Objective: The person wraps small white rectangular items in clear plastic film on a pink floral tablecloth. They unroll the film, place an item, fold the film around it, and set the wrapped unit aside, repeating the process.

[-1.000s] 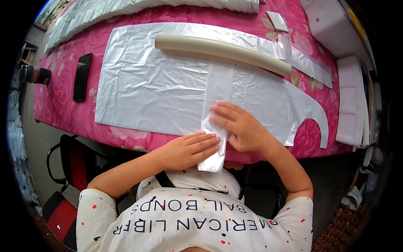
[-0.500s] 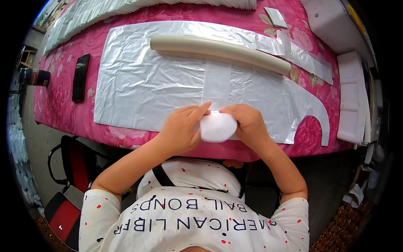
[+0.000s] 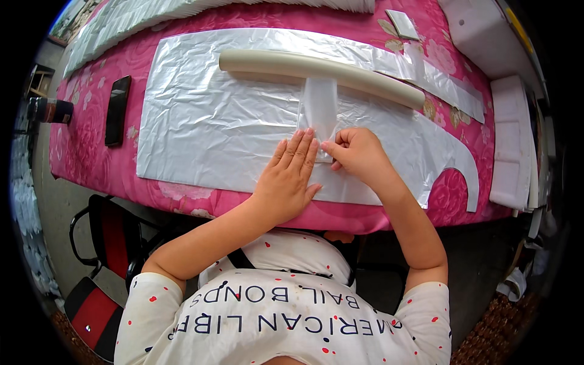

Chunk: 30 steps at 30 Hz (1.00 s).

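A wide stack of silvery-white plastic sheeting [image 3: 207, 121], cut with a curved notch at its right end, covers much of the table. Across it lies a long cream-coloured tube [image 3: 322, 70]. From below the tube, a narrow translucent plastic strip [image 3: 320, 109] runs toward me and passes between my hands. My left hand [image 3: 289, 173] presses flat on the sheeting at the strip's near left side, fingers stretched out. My right hand [image 3: 359, 152] is closed in a pinch at the strip's near right edge.
A pink floral cloth [image 3: 85, 140] covers the table. A black phone [image 3: 118, 111] and a dark jar [image 3: 52, 111] are at the left. Folded white plastic [image 3: 182, 12] is piled along the far edge; white foam blocks [image 3: 510, 143] stand at the right. Red-and-black chairs [image 3: 112, 234] stand near left.
The rounded, bunched white plastic between my hands is gone, and the strip now lies stretched over the sheeting. My left hand has flattened; my right has moved slightly away from me.
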Each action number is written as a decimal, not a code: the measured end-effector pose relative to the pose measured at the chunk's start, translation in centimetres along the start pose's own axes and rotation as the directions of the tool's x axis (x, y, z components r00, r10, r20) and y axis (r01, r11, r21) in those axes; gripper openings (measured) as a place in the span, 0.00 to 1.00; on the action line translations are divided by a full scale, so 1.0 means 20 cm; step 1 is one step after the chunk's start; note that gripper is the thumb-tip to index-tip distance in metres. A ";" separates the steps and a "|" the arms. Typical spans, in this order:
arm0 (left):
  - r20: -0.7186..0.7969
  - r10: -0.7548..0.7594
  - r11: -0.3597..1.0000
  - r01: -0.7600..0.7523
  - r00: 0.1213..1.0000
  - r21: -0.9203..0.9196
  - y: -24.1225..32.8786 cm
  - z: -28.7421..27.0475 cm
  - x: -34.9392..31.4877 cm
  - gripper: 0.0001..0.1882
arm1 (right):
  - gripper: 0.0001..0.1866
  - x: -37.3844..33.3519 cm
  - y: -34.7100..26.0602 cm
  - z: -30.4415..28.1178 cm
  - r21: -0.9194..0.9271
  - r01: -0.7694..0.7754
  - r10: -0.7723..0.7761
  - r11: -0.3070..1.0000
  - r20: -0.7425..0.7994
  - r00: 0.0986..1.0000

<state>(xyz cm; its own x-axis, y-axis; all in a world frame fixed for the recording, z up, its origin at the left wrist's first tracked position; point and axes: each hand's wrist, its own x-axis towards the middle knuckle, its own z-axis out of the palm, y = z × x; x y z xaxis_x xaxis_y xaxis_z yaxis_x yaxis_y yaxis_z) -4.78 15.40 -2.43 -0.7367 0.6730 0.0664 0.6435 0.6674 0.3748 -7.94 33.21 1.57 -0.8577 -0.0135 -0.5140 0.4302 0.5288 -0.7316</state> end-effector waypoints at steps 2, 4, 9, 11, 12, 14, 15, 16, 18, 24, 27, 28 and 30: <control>-0.006 -0.008 1.000 0.008 1.000 0.027 0.00 0.00 0.00 0.38 | 0.15 -0.04 -0.01 0.02 -0.184 0.098 -0.118 0.978 -0.102 0.988; -0.017 -0.015 0.999 0.016 1.000 0.042 0.00 -0.01 0.01 0.37 | 0.21 -0.06 0.06 0.07 -0.415 0.357 -0.499 0.837 -0.311 0.809; -0.136 0.002 1.000 -0.001 0.991 0.007 -0.01 -0.04 0.05 0.35 | 0.26 0.02 0.14 0.01 -0.656 0.642 -0.857 0.396 -0.012 0.515; -0.159 0.018 0.999 -0.011 0.987 0.047 -0.02 -0.05 0.07 0.34 | 0.23 0.07 0.14 -0.01 -0.585 0.732 -0.864 0.349 0.102 0.494; -0.157 0.028 0.997 -0.016 0.987 0.075 -0.03 -0.05 0.08 0.33 | 0.23 0.08 0.13 -0.02 -0.580 0.733 -0.858 0.355 0.108 0.501; -0.150 0.052 0.992 -0.033 0.987 0.124 -0.04 -0.06 0.10 0.31 | 0.23 0.11 0.13 -0.04 -0.571 0.735 -0.847 0.365 0.123 0.517; -0.145 0.065 0.988 -0.044 0.987 0.145 -0.05 -0.07 0.11 0.29 | 0.23 0.11 0.12 -0.05 -0.536 0.745 -0.841 0.397 0.113 0.530; -0.140 0.079 0.985 -0.056 0.987 0.166 -0.06 -0.07 0.12 0.27 | 0.23 0.12 0.12 -0.06 -0.500 0.752 -0.834 0.429 0.102 0.543; -0.151 0.134 0.977 -0.106 0.979 0.184 -0.10 -0.07 0.13 0.23 | 0.24 0.12 0.12 -0.06 -0.458 0.762 -0.831 0.459 0.083 0.550; -0.229 0.334 0.942 -0.334 0.914 0.041 -0.13 -0.10 0.01 0.22 | 0.19 0.06 0.17 0.00 -0.446 0.814 -0.885 0.371 0.094 0.455; -0.184 0.324 0.941 -0.336 0.928 -0.039 -0.13 -0.11 -0.09 0.26 | 0.16 -0.06 0.21 0.10 -0.452 0.828 -0.906 0.331 0.094 0.414; -0.149 0.304 0.945 -0.318 0.941 -0.078 -0.13 -0.12 -0.10 0.27 | 0.16 -0.07 0.21 0.11 -0.460 0.825 -0.907 0.328 0.091 0.412; -0.160 0.288 0.948 -0.304 0.944 -0.091 -0.13 -0.11 -0.11 0.31 | 0.15 -0.10 0.22 0.11 -0.475 0.819 -0.911 0.321 0.081 0.404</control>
<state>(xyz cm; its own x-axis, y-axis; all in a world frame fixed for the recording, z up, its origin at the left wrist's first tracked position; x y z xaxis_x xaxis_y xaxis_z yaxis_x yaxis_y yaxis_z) -5.31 11.48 -1.57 -0.5438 0.7766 0.3180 0.8154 0.3994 0.4191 -3.75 33.70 -1.56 -0.7157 -0.5557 0.4230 -0.6984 0.5616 -0.4437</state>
